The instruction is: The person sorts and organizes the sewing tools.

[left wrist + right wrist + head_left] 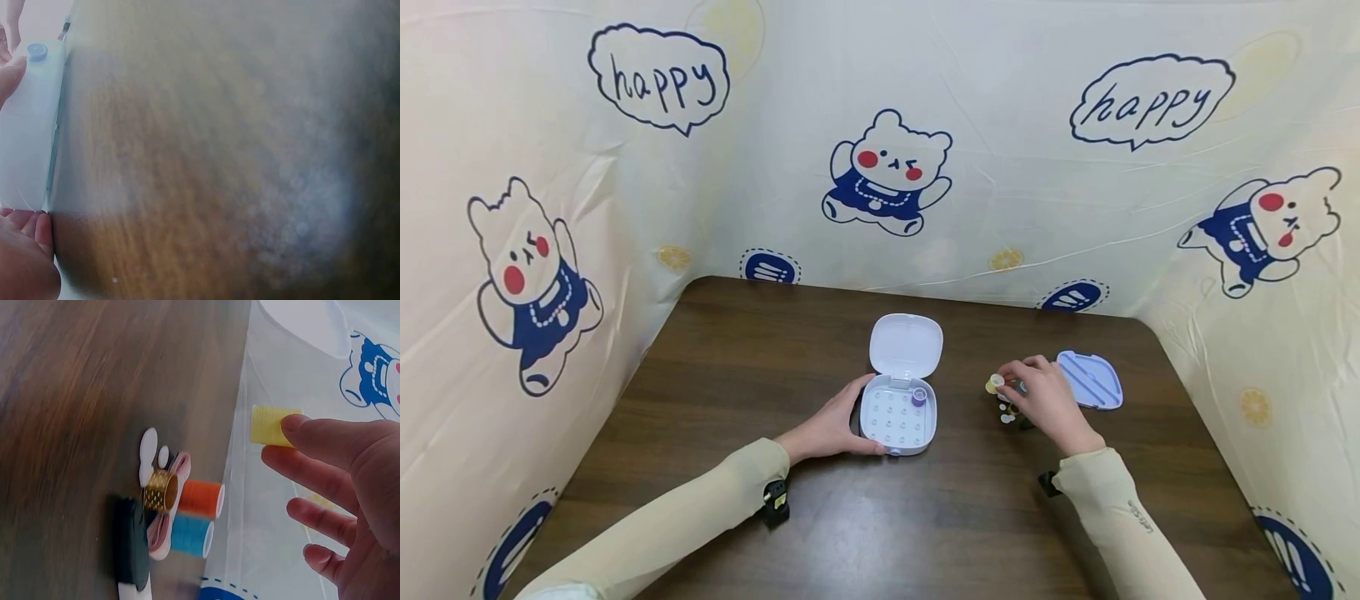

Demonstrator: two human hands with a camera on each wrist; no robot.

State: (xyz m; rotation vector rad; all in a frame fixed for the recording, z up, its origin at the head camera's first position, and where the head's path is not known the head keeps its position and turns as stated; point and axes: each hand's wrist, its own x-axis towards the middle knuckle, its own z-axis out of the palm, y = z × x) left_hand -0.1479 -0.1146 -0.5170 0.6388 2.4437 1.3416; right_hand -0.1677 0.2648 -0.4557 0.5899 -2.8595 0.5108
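An opened white sewing box (898,450) stands mid-table, its lid (906,346) raised at the back. Rows of small pegs cover its floor, and one purple thread spool (918,397) stands in the back right corner. My left hand (829,423) grips the box's left side, thumb at the front and fingers farther back. Between thumb and index finger, my right hand (1051,402) pinches a yellow thread spool (267,426), held above the table. Beneath it lie an orange spool (200,499), a blue spool (190,534) and a gold dotted thimble (161,491).
Close to those spools are a pink strip (160,536), a black rounded item (130,544) and small white pieces (148,449). A lavender tray (1092,380) with a diagonal bar lies at the right. Printed curtain (1000,192) hangs behind the dark wooden table (760,342).
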